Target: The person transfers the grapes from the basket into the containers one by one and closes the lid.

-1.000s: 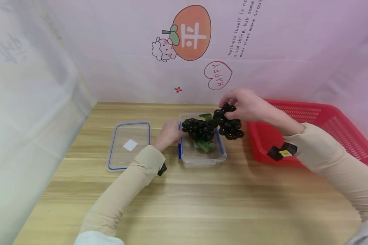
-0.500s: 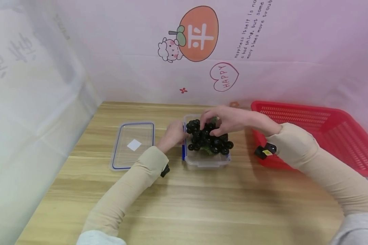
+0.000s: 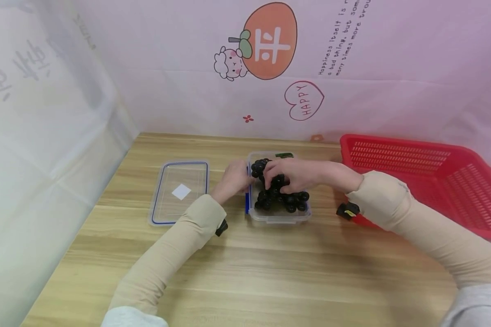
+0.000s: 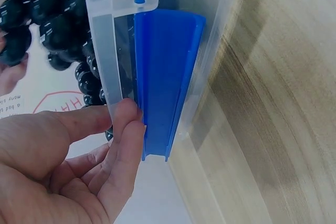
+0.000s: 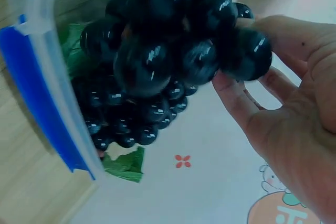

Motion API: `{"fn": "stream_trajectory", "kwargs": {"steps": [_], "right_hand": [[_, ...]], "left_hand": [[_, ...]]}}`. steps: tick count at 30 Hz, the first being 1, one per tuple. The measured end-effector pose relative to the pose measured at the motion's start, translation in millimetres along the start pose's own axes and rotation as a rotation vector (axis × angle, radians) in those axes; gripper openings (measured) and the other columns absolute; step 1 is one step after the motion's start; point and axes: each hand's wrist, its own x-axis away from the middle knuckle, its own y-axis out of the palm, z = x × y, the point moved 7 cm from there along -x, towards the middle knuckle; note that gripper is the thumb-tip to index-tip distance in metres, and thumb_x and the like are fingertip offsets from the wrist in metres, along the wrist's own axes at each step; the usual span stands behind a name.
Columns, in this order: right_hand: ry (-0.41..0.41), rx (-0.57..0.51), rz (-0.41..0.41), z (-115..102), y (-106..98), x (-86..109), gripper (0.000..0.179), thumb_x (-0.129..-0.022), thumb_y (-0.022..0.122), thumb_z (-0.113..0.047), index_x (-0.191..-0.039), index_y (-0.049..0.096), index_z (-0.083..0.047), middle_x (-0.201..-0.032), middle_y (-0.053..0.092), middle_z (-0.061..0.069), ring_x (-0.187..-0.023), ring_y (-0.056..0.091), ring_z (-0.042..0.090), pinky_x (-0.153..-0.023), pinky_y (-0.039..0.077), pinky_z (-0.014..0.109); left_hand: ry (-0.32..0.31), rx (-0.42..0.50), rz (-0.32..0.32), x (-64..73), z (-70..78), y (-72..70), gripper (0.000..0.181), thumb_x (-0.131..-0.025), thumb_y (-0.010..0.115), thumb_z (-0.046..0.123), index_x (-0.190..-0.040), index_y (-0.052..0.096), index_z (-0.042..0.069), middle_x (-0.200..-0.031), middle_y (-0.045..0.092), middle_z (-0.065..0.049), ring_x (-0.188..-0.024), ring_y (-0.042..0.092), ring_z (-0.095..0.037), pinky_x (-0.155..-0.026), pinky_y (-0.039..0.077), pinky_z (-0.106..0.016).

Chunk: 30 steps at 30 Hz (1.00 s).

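A clear plastic food container (image 3: 279, 220) with blue latches stands on the wooden table. My left hand (image 3: 234, 178) pinches its left rim between thumb and fingers, beside a lowered blue latch (image 4: 168, 82) in the left wrist view. Over the container, my right hand (image 3: 295, 175) grips a bunch of dark grapes (image 5: 152, 64) with thumb and fingertips. Beneath it, in the right wrist view, a second bunch of dark grapes (image 5: 128, 124) with a green leaf (image 5: 126, 165) lies inside the container. Some held grapes overlap the container's right rim in the head view.
The container's clear lid (image 3: 163, 206), with a blue seal and a white square label, lies on the table to the left. At the right stands a red plastic basket (image 3: 397, 144). A printed white cloth (image 3: 180, 100) hangs behind the table.
My right hand has carried the held grapes leftward and down from beside the container to over the bunch inside it. The left hand keeps its hold on the rim.
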Motion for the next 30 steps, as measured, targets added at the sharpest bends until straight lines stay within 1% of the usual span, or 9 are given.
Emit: {"fn": "stream_trajectory", "kwargs": {"steps": [2,6,9,14,17,20,23,27,30], "right_hand": [[0.002,0.014,-0.007,3,4,0.6,0.029,-0.079,0.065,0.005,-0.102,0.066,-0.012,-0.124,0.055,0.010,-0.113,0.051,0.023,-0.078,0.052,0.031],[0.010,0.036,-0.010,8,9,2.9,0.031,-0.079,0.065,0.007,-0.102,0.067,-0.013,-0.124,0.056,0.011,-0.117,0.050,0.026,-0.093,0.049,0.044],[0.013,0.041,-0.005,9,12,4.0,0.030,-0.080,0.065,0.008,-0.102,0.067,-0.012,-0.123,0.056,0.012,-0.120,0.049,0.029,-0.102,0.043,0.053],[0.016,0.039,0.013,10,19,3.5,0.027,-0.082,0.064,0.006,-0.103,0.067,-0.011,-0.123,0.056,0.011,-0.119,0.049,0.027,-0.102,0.042,0.052],[0.013,0.035,0.024,10,23,3.1,0.025,-0.083,0.065,0.004,-0.103,0.067,-0.011,-0.123,0.056,0.011,-0.117,0.050,0.027,-0.099,0.045,0.049],[0.008,0.026,0.024,10,27,1.9,0.025,-0.082,0.067,0.003,-0.103,0.066,-0.010,-0.120,0.056,0.009,-0.113,0.052,0.024,-0.096,0.048,0.045],[0.010,0.015,-0.002,9,33,0.0,0.025,-0.082,0.068,0.002,-0.104,0.065,-0.009,-0.116,0.055,0.006,-0.108,0.052,0.022,-0.094,0.049,0.042],[0.006,0.039,-0.021,7,43,-1.0,0.025,-0.083,0.069,-0.002,-0.106,0.065,-0.010,-0.115,0.053,0.004,-0.105,0.051,0.020,-0.091,0.049,0.040],[-0.022,0.069,0.011,4,48,-0.3,0.027,-0.082,0.071,-0.004,-0.108,0.065,-0.009,-0.113,0.053,0.005,-0.103,0.050,0.020,-0.088,0.049,0.038]], "left_hand": [[-0.002,-0.005,-0.001,0.7,0.5,0.5,0.012,-0.086,0.066,0.008,-0.079,0.059,0.001,-0.057,0.055,-0.003,-0.048,0.055,-0.013,-0.042,0.044,-0.017],[0.000,-0.005,0.004,1.2,0.9,0.8,0.010,-0.088,0.063,0.009,-0.083,0.058,0.002,-0.062,0.057,-0.004,-0.049,0.055,-0.013,-0.042,0.045,-0.017],[-0.006,0.009,0.005,1.6,0.4,1.2,0.010,-0.089,0.062,0.010,-0.087,0.058,0.002,-0.067,0.060,-0.006,-0.049,0.055,-0.012,-0.042,0.047,-0.018],[-0.026,0.009,-0.002,1.6,0.5,2.9,0.012,-0.088,0.065,0.010,-0.091,0.060,-0.001,-0.072,0.065,-0.010,-0.048,0.056,-0.012,-0.043,0.049,-0.019],[-0.025,0.012,-0.005,0.4,-0.2,4.2,0.014,-0.086,0.067,0.009,-0.092,0.061,-0.002,-0.072,0.067,-0.012,-0.049,0.057,-0.013,-0.045,0.051,-0.020],[-0.020,0.012,-0.005,-0.7,-1.2,4.6,0.015,-0.086,0.067,0.009,-0.093,0.063,-0.004,-0.071,0.068,-0.013,-0.049,0.060,-0.014,-0.046,0.052,-0.020],[-0.021,0.002,-0.007,-1.6,-2.1,4.7,0.015,-0.086,0.067,0.009,-0.090,0.063,-0.004,-0.069,0.068,-0.012,-0.048,0.060,-0.014,-0.044,0.050,-0.019],[-0.028,-0.007,-0.008,-1.6,-1.9,4.1,0.015,-0.086,0.067,0.010,-0.088,0.063,-0.004,-0.066,0.066,-0.011,-0.049,0.061,-0.015,-0.042,0.048,-0.017],[-0.036,-0.012,-0.012,-1.5,-1.7,3.9,0.015,-0.087,0.067,0.011,-0.088,0.062,-0.004,-0.063,0.064,-0.009,-0.053,0.065,-0.019,-0.041,0.047,-0.016]]}}
